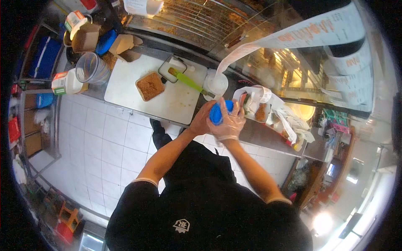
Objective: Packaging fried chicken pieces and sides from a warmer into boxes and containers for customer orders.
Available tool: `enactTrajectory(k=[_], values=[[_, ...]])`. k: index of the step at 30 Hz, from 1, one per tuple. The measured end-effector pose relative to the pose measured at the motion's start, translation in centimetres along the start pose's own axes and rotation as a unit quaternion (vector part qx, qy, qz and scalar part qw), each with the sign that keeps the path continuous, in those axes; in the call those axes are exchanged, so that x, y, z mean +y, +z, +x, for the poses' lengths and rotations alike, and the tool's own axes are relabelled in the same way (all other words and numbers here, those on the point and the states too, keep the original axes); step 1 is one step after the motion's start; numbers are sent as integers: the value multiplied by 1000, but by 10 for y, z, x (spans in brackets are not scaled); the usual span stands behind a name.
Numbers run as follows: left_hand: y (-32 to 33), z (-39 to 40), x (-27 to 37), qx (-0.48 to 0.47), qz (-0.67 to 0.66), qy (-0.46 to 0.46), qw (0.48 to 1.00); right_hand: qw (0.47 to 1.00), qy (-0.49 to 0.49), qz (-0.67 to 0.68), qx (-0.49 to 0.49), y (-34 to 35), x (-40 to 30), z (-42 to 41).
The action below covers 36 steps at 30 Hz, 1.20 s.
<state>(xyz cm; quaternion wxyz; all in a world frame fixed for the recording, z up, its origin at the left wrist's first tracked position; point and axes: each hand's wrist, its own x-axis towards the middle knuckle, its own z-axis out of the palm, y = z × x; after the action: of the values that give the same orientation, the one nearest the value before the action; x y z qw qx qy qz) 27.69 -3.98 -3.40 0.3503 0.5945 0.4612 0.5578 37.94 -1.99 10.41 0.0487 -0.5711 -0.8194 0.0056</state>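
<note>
A round blue lid or container (220,112) is between my two hands, above the counter's front edge. Bare, my left hand (201,118) grips it from the left side. My right hand (230,119), in a clear plastic glove, spreads its fingers over it from the right. To the left lies a white cutting board (125,84) bearing a square tub of brown crumbly food (150,86) and a clear rectangular container (172,64). A green-handled brush or spatula (188,82) rests across that container, its tip brown. A white round tub (216,83) stands just beyond my hands.
At the left of the counter are a clear plastic tub (91,67), a cardboard box (86,37) and another blue lid (106,41). A tray of packed food with paper slips (260,106) stands at the right. Long printed paper strips (307,29) hang over the glass case.
</note>
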Motion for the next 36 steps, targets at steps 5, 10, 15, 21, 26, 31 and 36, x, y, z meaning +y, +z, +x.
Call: enactTrajectory(k=[5, 10, 15, 21, 26, 31, 36], values=[[-20, -17, 6, -42, -69, -78, 994, 977, -6, -19, -214, -49, 23, 14], [-50, -17, 78, -151, -134, -128, 971, 910, -292, 201, -214, -58, 70, 10], [-61, 8, 122, 20, 164, 38, 986, 942, 132, 308, 0, -40, -7, -35], [-121, 30, 179, -127, -33, -16, 991, 963, -142, 219, -61, -157, 8, 6], [-109, 42, 213, -108, -45, -45, 992, 916, -218, 327, 80, -174, -12, 4], [-96, 53, 197, 112, 130, 21, 985, 927, -71, 315, 189, -150, -44, 12], [-129, 58, 234, -34, 37, -32, 998, 910, -123, 364, 155, -179, -21, 7]])
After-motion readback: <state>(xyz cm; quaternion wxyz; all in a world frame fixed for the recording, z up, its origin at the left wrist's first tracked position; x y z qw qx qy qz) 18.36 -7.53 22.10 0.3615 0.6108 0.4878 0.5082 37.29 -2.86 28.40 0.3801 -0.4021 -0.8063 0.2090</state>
